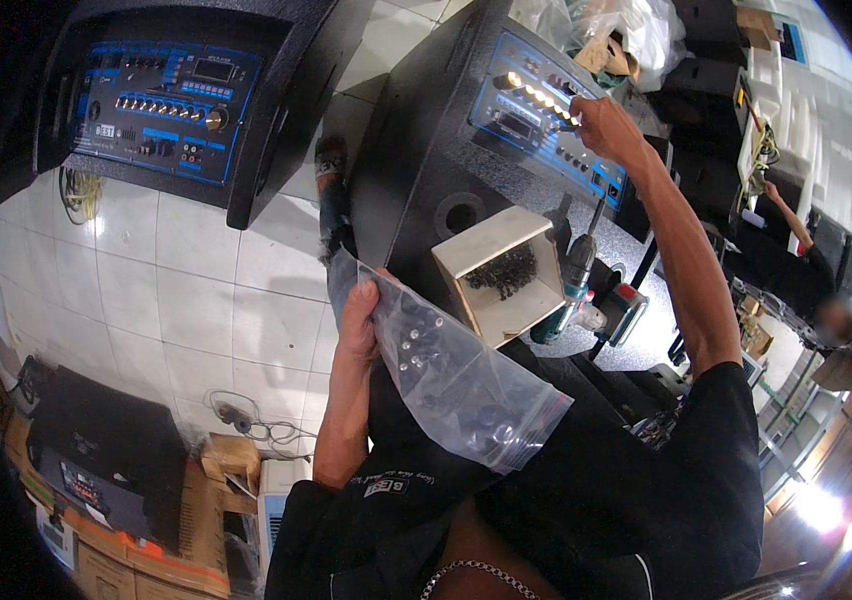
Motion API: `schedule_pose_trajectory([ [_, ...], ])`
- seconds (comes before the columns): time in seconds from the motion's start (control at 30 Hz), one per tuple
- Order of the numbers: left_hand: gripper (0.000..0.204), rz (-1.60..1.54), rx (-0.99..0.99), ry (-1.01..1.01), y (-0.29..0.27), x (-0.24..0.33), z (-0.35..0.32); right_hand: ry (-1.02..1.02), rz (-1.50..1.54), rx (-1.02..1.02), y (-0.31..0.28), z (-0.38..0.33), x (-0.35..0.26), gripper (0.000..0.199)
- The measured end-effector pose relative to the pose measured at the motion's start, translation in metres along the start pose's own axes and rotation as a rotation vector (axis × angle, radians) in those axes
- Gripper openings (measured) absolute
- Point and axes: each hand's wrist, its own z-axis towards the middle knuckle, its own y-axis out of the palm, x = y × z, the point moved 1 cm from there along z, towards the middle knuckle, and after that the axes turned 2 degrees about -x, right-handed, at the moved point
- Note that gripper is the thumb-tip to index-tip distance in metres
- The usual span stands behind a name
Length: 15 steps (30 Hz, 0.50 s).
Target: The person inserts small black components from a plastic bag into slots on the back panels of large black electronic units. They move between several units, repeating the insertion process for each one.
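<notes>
My left hand (358,322) is closed on the upper edge of a clear plastic bag (476,400). Several small silver knobs (412,345) lie inside it. On the blue-edged control panel (536,110) of a black speaker cabinet (416,130), my right hand (601,128) pinches at the end of a row of shiny knobs (531,90). Its fingertips mostly hide the knob there. Between my arms, an open cardboard box (461,255) holds a pile of dark screws (508,275). A green cordless drill (576,270) is beside the box.
A second speaker cabinet (291,110) with a similar panel stands at the left on white floor tiles (196,245). Cables (266,430) and a black unit (106,450) are at lower left. Plastic wrap (636,35) lies at the back; another person (786,250) is at the right.
</notes>
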Motion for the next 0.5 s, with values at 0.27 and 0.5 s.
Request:
schedule_pose_trajectory([
  [0.27,0.044,-0.043,-0.003,0.012,0.002,0.003,0.000,-0.029,-0.010,0.059,-0.004,-0.002,-0.006,0.023],
  [0.5,0.045,-0.018,-0.017,0.001,0.005,0.004,-0.001,0.013,-0.037,-0.022,-0.007,-0.004,-0.012,0.016],
])
